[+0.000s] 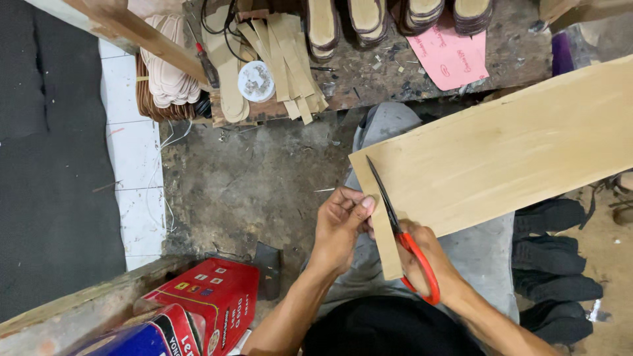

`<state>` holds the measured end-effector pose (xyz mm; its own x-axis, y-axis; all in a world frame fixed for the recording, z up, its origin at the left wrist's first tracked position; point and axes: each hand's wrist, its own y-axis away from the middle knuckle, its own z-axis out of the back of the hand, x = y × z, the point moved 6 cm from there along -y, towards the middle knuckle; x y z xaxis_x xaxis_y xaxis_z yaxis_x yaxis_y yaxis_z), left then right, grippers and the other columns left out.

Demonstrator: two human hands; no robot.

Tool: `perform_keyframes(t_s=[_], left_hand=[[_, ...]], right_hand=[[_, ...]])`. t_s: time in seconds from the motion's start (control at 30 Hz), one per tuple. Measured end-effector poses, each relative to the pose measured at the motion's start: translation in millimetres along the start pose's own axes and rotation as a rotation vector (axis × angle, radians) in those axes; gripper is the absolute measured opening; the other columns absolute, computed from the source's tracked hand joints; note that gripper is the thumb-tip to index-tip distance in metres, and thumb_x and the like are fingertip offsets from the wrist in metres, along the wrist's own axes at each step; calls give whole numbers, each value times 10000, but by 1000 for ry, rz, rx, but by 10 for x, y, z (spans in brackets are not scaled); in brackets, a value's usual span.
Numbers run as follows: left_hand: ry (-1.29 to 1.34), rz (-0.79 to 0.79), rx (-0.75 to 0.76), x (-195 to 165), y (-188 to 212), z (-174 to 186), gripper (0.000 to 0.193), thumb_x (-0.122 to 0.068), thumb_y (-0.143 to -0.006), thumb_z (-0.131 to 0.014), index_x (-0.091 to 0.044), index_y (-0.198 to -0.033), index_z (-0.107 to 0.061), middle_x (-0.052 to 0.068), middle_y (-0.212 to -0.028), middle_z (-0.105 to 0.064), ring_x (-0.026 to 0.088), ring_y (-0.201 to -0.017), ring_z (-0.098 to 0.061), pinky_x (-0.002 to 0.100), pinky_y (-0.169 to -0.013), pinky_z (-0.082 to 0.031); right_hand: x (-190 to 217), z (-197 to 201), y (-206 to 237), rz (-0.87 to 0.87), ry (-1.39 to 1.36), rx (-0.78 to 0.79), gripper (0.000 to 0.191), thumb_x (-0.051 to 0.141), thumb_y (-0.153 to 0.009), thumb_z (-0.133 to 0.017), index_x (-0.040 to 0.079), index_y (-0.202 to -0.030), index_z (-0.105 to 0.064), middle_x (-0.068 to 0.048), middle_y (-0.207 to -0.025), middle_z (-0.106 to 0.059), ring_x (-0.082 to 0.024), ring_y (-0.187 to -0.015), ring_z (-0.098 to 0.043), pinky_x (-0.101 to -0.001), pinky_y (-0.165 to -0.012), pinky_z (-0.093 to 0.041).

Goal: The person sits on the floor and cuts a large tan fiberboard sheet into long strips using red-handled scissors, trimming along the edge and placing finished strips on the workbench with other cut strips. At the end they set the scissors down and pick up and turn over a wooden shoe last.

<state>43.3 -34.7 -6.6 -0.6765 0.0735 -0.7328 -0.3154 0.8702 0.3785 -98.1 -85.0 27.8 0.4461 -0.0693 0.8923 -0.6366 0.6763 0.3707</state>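
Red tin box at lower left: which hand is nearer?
Left. The left hand pinches the tan sheet's near edge, just right of the red tin box; the right hand, holding scissors, is farther right.

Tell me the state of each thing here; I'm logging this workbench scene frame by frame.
Tan sheet: partly cut, a narrow strip along its left edge being slit.
Scissors: red-handled, blades in the sheet, held in the right hand.
Left hand: fingers pinching the strip's edge.
Tan strips: cut, fanned in a loose pile on the bench.
Insole cutouts: stacked.
Pink pattern: lying flat.
Red box: closed, on its side.
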Motion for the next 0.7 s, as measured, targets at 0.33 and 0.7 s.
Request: perform_keyframes(t_s=[0.33,0.7], left_hand=[[-65,46,16,-250,37,-13,120,-53,-982,-710,-23,-1006,-596,49,-802,-647,95,-582,-568,267,-479,-459],[-402,-569,-239,-1532,-1822,819,111,30,-965,-628,98,-1052,-623,144,-849,-716,183,-660,-717,344,-618,-643]], right_hand=[[84,-89,-97,-112,-243,5,249,175,-961,-548,-1,-835,-673,-28,-614,-606,-97,-484,-495,-291,-443,-412],[31,311,24,-86,-517,-161,313,207,-943,-624,40,-692,-542,-19,-537,-487,-118,-423,-458,-283,-409,-367]])
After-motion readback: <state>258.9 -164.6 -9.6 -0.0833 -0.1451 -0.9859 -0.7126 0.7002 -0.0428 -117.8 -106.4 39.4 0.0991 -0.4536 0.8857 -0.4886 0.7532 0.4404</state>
